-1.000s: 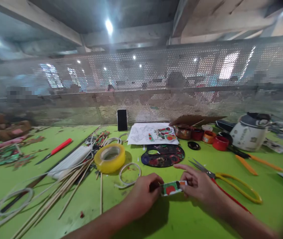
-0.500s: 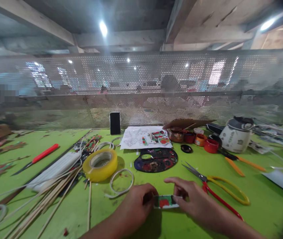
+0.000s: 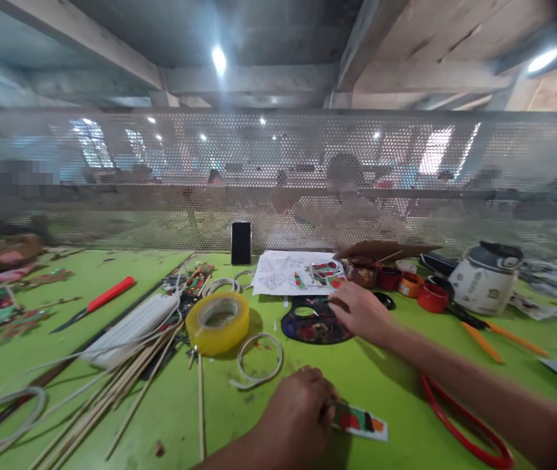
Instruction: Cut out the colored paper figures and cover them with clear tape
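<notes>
**Left hand pinches a painted strip, right hand lies over the palette**

Nearest the camera, the left hand [image 3: 298, 418] rests on the green table [image 3: 396, 365] with its back up. Its curled fingers are pressed together on the left end of a painted paper strip [image 3: 361, 422]. The strip lies flat on the table just right of that hand, showing red, green and orange patches.

To the right, the red loop of a pair of scissors [image 3: 436, 410] shows beneath the right forearm. To the left, bamboo sticks [image 3: 132, 385] fan across the table.

Further out lie a white ring [image 3: 257, 382] and a yellow tape roll [image 3: 217, 339]. The right hand [image 3: 361, 312] reaches palm down over the right side of a dark paint palette [image 3: 308, 323], fingers loosely bent. Whether its fingertips grip anything cannot be told.

A red-handled knife [image 3: 105, 297] lies well to the left.

Beyond the palette is a drawing sheet [image 3: 278, 274] with small painted pieces on it. Right of it stand paint pots [image 3: 432, 297] and a white jar [image 3: 484, 281]. A phone [image 3: 240, 242] stands against the mesh screen [image 3: 161, 176] at the far edge.
</notes>
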{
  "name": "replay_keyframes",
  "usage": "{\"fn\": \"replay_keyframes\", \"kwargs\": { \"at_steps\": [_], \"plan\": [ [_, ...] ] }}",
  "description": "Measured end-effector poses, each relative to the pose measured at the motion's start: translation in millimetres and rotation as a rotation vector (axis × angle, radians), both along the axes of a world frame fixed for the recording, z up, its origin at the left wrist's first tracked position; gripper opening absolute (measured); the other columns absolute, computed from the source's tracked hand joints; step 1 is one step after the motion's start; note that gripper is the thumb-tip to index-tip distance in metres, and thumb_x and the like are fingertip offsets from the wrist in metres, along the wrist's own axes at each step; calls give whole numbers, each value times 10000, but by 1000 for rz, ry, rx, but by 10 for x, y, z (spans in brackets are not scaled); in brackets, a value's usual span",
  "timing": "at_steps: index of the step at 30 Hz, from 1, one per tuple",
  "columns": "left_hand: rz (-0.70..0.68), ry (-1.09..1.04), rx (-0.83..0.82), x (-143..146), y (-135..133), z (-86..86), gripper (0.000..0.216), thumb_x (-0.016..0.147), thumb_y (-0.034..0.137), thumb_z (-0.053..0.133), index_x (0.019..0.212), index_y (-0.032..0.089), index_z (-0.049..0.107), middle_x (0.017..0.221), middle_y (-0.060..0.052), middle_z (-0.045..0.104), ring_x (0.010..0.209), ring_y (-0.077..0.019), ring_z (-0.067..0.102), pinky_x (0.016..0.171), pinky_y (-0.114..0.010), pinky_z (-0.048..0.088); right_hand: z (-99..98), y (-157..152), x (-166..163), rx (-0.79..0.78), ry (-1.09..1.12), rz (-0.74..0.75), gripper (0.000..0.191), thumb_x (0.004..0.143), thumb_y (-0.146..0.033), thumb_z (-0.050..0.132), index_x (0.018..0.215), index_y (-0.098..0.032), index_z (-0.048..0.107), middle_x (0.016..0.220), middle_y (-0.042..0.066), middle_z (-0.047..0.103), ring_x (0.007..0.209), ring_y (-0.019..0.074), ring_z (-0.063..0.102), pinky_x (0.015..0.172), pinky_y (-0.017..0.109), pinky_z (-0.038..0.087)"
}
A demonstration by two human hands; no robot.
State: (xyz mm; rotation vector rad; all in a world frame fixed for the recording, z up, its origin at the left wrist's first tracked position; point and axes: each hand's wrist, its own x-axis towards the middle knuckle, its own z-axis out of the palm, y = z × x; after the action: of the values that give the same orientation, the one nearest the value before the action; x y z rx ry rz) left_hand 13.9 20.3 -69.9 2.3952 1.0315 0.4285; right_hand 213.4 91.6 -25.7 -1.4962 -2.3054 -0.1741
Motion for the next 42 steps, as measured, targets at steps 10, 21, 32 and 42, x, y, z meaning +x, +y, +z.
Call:
{"fn": "replay_keyframes", "kwargs": {
  "at_steps": [10,21,32,42],
  "plan": [
    [-78,89,65,-6,83,-119,167,757,202,545,801,177,705,785,-93,655,695,-184,555,552,-291,321,-204,1103,-376,16,-367,90,111,896,-222,603,905,-122,652,1092,82,628,1124,257,528,953,476,405],
    [-66,41,76,4,101,-132,151,748,184,545,748,166,694,760,-92,651,685,-177,555,560,-299,318,-300,1065,-295,132,132,97,148,942,-203,540,883,-128,653,928,42,686,943,186,633,887,405,478],
    [274,-774,-525,-81,157,188,236,835,334,571,873,122,669,801,-76,659,753,-184,587,656,-290,439,-80,-54,-252,149,591,116,283,922,-286,491,765,-132,669,672,49,658,625,179,607,569,270,498],
    [247,-1184,-1053,-92,225,256,150,704,199,740,791,92,681,749,-51,667,644,-127,602,658,-286,531,-109,-855,-338,260,111,454,329,865,-8,503,1169,-103,585,1068,159,618,984,261,515,876,455,484]
  ]
}}
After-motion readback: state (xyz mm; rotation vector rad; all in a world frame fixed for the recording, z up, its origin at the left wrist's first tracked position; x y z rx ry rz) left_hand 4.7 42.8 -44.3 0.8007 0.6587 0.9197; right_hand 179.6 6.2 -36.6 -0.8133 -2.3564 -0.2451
